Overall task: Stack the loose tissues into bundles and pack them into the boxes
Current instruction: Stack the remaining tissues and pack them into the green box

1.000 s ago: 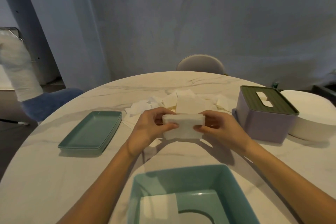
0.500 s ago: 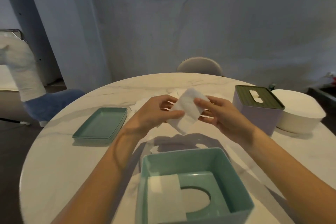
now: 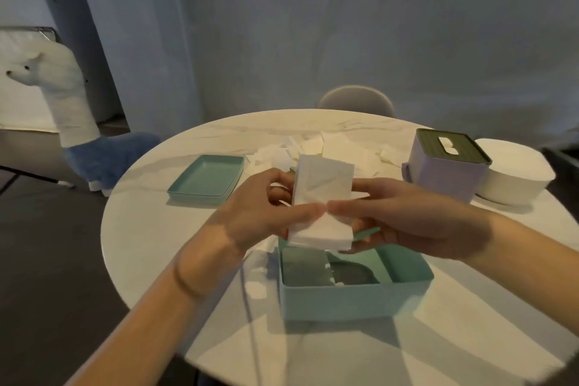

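A white bundle of tissues (image 3: 322, 194) is held upright between both hands, just above the far rim of the open teal box (image 3: 354, 294). My left hand (image 3: 260, 207) grips its left side, thumb across the front. From the right my right hand (image 3: 398, 216) grips it, with the thumb meeting the left thumb at the bundle's middle. Inside the teal box lies a folded tissue over a round opening in its floor. Loose tissues (image 3: 313, 149) are scattered on the table behind the bundle.
A teal lid (image 3: 206, 178) lies at the left of the round marble table (image 3: 175, 247). A lilac box with a green slotted lid (image 3: 448, 166) and a white round container (image 3: 517, 172) stand at the right. A chair back (image 3: 355, 100) shows beyond the table.
The bundle has turned from lying flat to standing upright and has come nearer, over the teal box. Both hands keep their hold. The view has pulled back from the table.
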The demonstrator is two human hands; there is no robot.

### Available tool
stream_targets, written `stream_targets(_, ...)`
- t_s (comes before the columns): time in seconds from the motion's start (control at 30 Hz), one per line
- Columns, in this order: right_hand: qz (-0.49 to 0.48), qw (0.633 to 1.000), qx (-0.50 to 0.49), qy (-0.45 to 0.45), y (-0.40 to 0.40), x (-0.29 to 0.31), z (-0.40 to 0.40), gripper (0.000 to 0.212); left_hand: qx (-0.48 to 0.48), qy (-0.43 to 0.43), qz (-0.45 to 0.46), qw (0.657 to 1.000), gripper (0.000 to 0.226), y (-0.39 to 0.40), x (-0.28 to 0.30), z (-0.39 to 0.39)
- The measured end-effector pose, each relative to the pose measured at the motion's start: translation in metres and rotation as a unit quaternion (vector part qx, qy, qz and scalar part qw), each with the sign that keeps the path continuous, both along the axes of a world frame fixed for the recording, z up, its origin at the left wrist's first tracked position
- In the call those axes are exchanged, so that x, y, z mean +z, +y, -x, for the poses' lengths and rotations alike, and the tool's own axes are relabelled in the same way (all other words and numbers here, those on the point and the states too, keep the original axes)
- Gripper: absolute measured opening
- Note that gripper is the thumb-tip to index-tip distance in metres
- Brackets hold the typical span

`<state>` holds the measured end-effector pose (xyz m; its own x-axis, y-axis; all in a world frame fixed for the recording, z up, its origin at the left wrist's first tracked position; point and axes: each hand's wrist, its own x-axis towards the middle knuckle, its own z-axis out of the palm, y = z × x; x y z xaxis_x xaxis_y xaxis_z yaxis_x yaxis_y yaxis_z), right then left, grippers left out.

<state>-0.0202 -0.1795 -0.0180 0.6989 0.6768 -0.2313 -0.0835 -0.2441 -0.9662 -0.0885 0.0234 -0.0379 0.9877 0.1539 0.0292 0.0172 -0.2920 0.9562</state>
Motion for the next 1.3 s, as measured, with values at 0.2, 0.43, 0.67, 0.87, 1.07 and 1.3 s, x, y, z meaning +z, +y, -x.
stream_targets(0.2,0.157,0.986,0.051,-0.003,0.001,-0.007,0.013,0.026,0.088,-0.009,-0.134,0.987,0.053,0.013,-0.015,0.016)
stream_targets(0.43,0.311,0.944,0.039,-0.106,0.018,-0.020,0.016,0.039,0.071,-0.015,-0.171,0.982,0.045,0.021,-0.034,0.018)
stream_targets(0.67,0.383,0.891,0.082,-0.231,0.010,-0.015,0.014,0.043,0.028,-0.001,-0.144,0.989,0.035,0.021,-0.040,0.012)
stream_targets(0.87,0.361,0.877,0.132,-0.287,0.013,-0.027,0.010,0.033,0.014,0.001,-0.119,0.993,0.028,0.020,-0.047,0.003)
stream_targets(1.07,0.336,0.900,0.167,-0.220,0.009,0.015,-0.027,0.028,0.060,0.008,-0.135,0.989,0.035,0.041,-0.033,-0.032)
stream_targets(1.3,0.277,0.833,0.032,-0.478,0.081,0.008,-0.117,0.035,0.248,-0.058,0.009,0.967,0.019,0.053,-0.042,-0.137)
